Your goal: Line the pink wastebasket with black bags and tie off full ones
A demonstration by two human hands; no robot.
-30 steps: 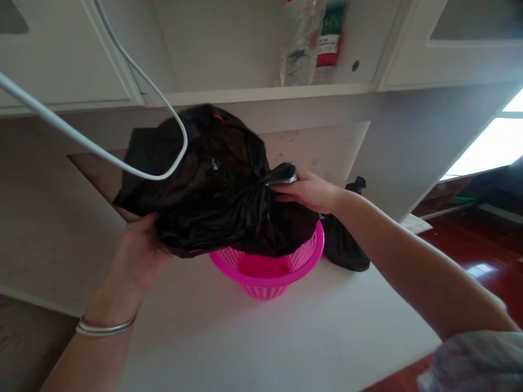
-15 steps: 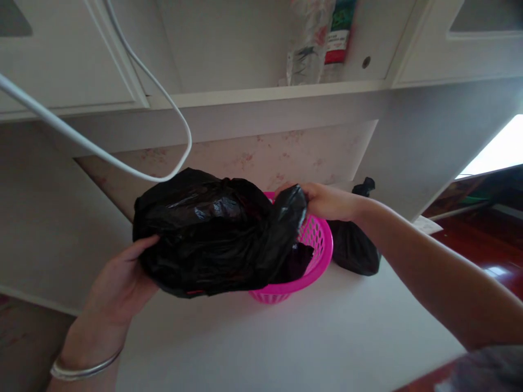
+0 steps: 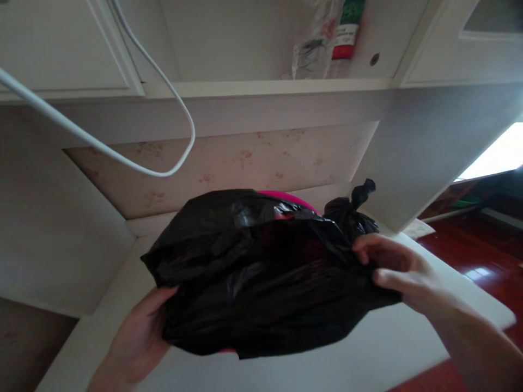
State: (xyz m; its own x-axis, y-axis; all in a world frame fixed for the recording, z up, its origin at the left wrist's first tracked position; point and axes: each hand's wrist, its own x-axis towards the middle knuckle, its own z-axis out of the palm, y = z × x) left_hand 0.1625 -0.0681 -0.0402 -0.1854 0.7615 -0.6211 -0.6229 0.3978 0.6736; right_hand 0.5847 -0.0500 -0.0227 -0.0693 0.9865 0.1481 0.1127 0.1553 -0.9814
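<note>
A black plastic bag (image 3: 261, 305) spreads wide between my two hands, its mouth gaping toward the upper right. My left hand (image 3: 141, 332) grips the bag's left side, thumb on top and the other fingers hidden underneath. At the right, my right hand (image 3: 398, 269) pinches the bag's edge between thumb and fingers. Behind and beneath the bag, a strip of the pink basket's rim (image 3: 288, 197) shows; the rest of the basket is covered. A second black bag, knotted at the top (image 3: 351, 212), stands just beyond my right hand.
A white cable (image 3: 171, 163) loops down at the upper left. The shelf (image 3: 265, 89) above holds a clear plastic package (image 3: 314, 54) and a green, white and red container (image 3: 347, 32). White tabletop (image 3: 433, 267) lies below, with reddish floor (image 3: 482, 256) past its right edge.
My right hand has moved right and toward me, stretching the bag's mouth open across the basket. The left hand has come slightly lower. The basket is now mostly covered by the bag.
</note>
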